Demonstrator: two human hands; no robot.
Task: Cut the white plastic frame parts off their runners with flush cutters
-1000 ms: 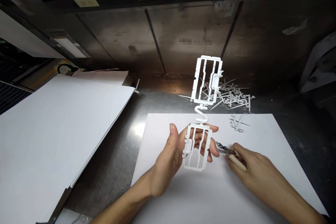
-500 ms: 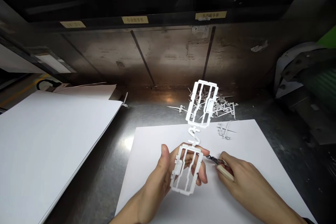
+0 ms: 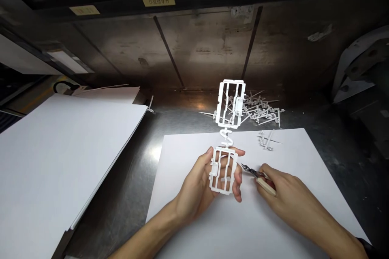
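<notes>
My left hand (image 3: 194, 190) holds a white plastic molding made of two slotted rectangular frames. Its lower frame (image 3: 214, 168) lies against my palm and fingers, with my thumb at its left edge. An S-shaped runner (image 3: 226, 137) links it to the upper frame (image 3: 221, 107), which stands out beyond my fingers. My right hand (image 3: 285, 192) is wrapped round a pair of side cutters (image 3: 266, 186) with pale handles. Their metal tips point left, a little apart from the fingers of my left hand and the lower frame.
Under my hands lies a white sheet (image 3: 188, 234) on a dark metal bench (image 3: 121, 178). Cut-off white sprues (image 3: 264, 113) are heaped beyond it, and one sprue piece (image 3: 267, 141) lies on the sheet. Stacked white boards (image 3: 69, 149) stand at left; a metal wall (image 3: 203, 56) rises behind.
My left hand has turned the molding more upright, and its thumb has come in to the lower frame's edge. The cutter tips now sit slightly apart from the left fingers. The view has shifted downward.
</notes>
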